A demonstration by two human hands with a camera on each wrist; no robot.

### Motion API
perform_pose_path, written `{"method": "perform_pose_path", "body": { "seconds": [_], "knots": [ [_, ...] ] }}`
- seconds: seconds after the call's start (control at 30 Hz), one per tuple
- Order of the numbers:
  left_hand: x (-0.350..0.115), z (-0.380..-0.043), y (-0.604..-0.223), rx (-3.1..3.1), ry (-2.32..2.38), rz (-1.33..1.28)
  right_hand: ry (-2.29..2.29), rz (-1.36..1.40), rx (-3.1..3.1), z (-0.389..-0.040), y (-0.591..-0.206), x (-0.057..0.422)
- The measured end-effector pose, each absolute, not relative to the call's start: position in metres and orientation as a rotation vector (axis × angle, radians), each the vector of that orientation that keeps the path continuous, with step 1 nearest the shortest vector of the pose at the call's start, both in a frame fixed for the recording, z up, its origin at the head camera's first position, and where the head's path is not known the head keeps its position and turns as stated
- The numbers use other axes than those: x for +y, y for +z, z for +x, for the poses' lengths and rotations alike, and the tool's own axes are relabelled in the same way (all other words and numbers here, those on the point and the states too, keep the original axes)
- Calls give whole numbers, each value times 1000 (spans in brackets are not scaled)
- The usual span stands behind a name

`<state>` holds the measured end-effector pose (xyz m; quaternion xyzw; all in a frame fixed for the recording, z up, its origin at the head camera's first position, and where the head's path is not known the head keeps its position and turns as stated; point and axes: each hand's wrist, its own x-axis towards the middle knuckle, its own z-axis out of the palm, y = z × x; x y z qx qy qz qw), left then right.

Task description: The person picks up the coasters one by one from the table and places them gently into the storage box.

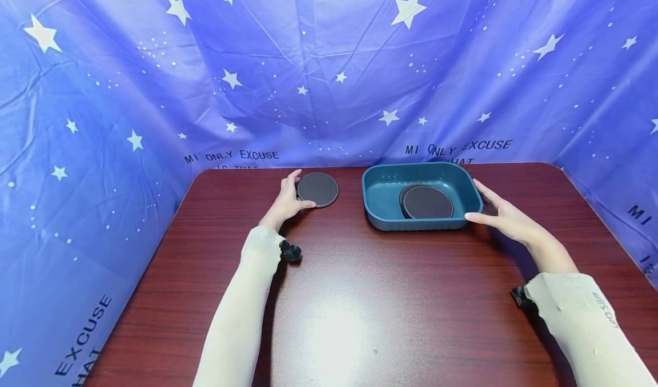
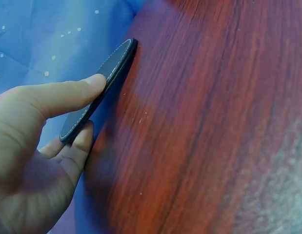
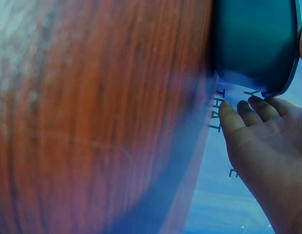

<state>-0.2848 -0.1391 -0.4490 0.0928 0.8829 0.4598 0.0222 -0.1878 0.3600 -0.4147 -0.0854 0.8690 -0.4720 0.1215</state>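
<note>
My left hand point(image 1: 285, 203) pinches a round black coaster point(image 1: 317, 189) with pale stitching near its edge. In the left wrist view the coaster point(image 2: 111, 68) shows edge-on, thumb on its stitched face and fingertips at its lower edge. To the right stands a teal rectangular basin point(image 1: 382, 224) with rounded corners. Inside it lie more round dark coasters point(image 1: 428, 202), stacked slightly offset. My right hand point(image 1: 506, 218) holds the basin's right end, thumb at the rim's front corner and fingers along the outer side. The right wrist view shows fingertips right at the wall of the basin point(image 3: 258, 44).
Both things are near the back edge of a dark red wood-grain table point(image 1: 329, 273). Blue cloth point(image 1: 319, 61) with white stars and lettering hangs behind and at the sides. Black wrist devices point(image 1: 291, 252) sit at the pale sleeves point(image 1: 239, 307).
</note>
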Motion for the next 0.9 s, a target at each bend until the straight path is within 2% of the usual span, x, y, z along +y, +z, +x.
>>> {"method": "perform_pose_path", "body": {
  "seconds": [0.9],
  "knots": [
    [-140, -286, -436, 2212, 1999, 41, -1360, -251, 2549, -188, -415, 360]
  ]
}}
